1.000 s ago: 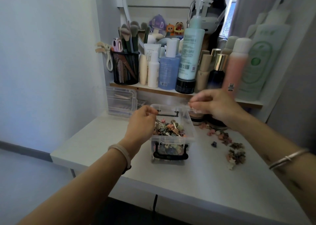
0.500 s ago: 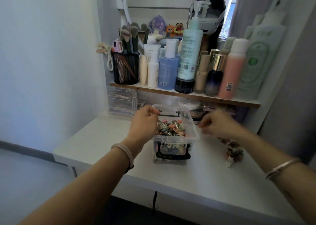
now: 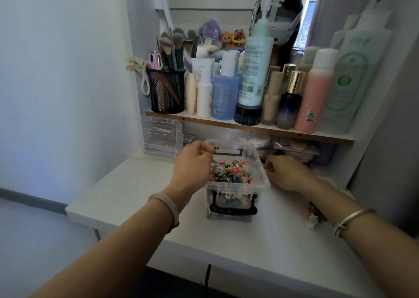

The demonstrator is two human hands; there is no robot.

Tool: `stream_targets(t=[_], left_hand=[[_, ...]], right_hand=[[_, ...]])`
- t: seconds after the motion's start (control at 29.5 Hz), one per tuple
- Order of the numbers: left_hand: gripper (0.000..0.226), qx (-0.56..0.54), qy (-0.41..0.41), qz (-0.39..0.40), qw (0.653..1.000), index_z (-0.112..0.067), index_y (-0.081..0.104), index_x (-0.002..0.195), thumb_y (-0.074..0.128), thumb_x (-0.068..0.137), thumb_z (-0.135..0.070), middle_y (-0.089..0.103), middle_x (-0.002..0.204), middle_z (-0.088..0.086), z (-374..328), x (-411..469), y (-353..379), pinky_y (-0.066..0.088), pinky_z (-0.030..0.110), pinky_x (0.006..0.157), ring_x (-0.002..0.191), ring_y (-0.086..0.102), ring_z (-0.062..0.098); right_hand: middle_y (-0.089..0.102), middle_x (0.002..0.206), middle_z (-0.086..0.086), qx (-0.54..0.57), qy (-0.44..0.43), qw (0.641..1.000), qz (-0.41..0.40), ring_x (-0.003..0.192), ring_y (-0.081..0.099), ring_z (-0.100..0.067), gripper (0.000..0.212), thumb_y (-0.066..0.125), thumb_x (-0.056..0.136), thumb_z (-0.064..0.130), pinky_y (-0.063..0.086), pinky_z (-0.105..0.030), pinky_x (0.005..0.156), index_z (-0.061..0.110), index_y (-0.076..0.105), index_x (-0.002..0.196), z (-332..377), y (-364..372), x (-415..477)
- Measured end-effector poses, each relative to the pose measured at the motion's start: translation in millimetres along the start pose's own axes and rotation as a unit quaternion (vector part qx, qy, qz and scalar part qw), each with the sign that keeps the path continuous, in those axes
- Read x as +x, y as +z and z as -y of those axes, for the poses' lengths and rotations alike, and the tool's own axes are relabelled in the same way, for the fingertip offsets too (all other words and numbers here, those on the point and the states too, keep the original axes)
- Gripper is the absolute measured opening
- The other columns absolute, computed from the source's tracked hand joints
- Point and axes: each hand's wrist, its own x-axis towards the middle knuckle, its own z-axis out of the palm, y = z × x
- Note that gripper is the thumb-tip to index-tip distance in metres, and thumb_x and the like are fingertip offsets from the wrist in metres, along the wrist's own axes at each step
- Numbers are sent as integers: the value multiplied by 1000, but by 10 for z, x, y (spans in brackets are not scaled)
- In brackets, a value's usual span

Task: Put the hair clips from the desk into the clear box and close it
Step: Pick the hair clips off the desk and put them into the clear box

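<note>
**Clips into box: right grip down at the loose pile**

Worktop (image 3: pixel 136 184): white, and it carries everything.

Clear box (image 3: pixel 235 187): open. It stands between the two grips, against the left grip and just beside the right. There is no lid on it, and I cannot pick out a lid in view. The hair clips (image 3: pixel 233 173) inside are heaped to about rim height.

Left grip (image 3: pixel 192 166): fingers curled at the box's left rim, near the far black latch. Cannot tell whether it pinches the rim or only rests against it.

Right grip (image 3: pixel 288 173): knuckles up, fingers curled down toward the worktop. The hand hides anything it may be grasping, so I cannot tell.

Loose clips (image 3: pixel 314 217): a small cluster behind the right grip, beside its forearm, not yet boxed.

Risks (judgement):
- The heap is already high. More clips may spill over the rim or stop the lid from seating.
- The right forearm lies beside the loose cluster, so a sweep could push clips off the near edge.
- A small clip could be left behind under the wrist.

Change from 1.0 s ago:
- The right grip was raised over the box's far right corner. It is now lowered to the worktop beside the box.
- The trail of loose clips seen then is mostly covered by the right arm.
- The left grip has kept its place.
</note>
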Motion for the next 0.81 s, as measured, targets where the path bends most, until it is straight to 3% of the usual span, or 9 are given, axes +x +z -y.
stream_targets(t=[0.14, 0.27, 0.41, 0.51, 0.61, 0.71, 0.81], left_hand=[[17, -10, 0, 5, 1000, -13, 55, 94, 39, 95, -7, 53, 78, -4, 10, 6, -7, 36, 21, 49, 52, 43, 10], [16, -11, -2, 7, 1000, -14, 54, 94, 39, 95, -8, 52, 79, -4, 11, -5, -10, 39, 16, 44, 53, 43, 10], [16, -11, 3, 10, 1000, -13, 54, 95, 39, 95, -8, 52, 79, -5, 0, -21, -4, 37, 20, 50, 54, 43, 10], [16, -14, 0, 9, 1000, -14, 54, 96, 38, 96, -8, 52, 79, -5, 3, -25, -19, 37, 20, 50, 54, 43, 10], [16, -29, -15, 9, 999, -14, 53, 97, 38, 96, -9, 51, 78, -3, 10, -24, -15, 38, 17, 46, 54, 41, 9], [15, -38, -12, 15, 999, -13, 52, 97, 38, 96, -8, 51, 82, -2, 1, -32, -1, 39, 9, 36, 56, 41, 9], [15, -35, -11, 13, 999, -13, 52, 97, 38, 97, -8, 51, 83, -2, 2, -25, -4, 39, 10, 37, 55, 41, 10]], right_hand=[[61, 107, -5, 28, -34, 997, 57, 94, 57, -23, 16, 60, 83, 27, 50, -35, 81, 18, 55, 96, 15, -29, -32], [61, 105, 0, 34, -60, 992, 104, 93, 58, -19, 29, 61, 81, 22, 50, -30, 79, 21, 59, 110, -13, -44, -74], [64, 103, 1, 20, -64, 996, 59, 86, 58, -15, 23, 62, 81, 21, 49, -26, 72, 21, 63, 103, -30, -91, -117], [61, 85, 6, 205, -76, 973, -78, 71, 54, -9, 10, 65, 82, 15, 43, -21, 66, 20, 64, 91, 64, -335, -188], [61, 83, 16, 385, -138, 911, -55, 68, 57, 2, 12, 68, 82, 19, 45, -11, 59, 26, 66, 91, 198, -567, -311], [63, 91, 14, 358, -137, 923, -32, 76, 58, 4, 24, 68, 81, 19, 47, -6, 62, 19, 68, 105, 168, -595, -329], [61, 85, 7, 216, -61, 974, -17, 71, 57, -5, 15, 64, 85, 15, 44, -14, 59, 17, 68, 99, -25, -466, -277]])
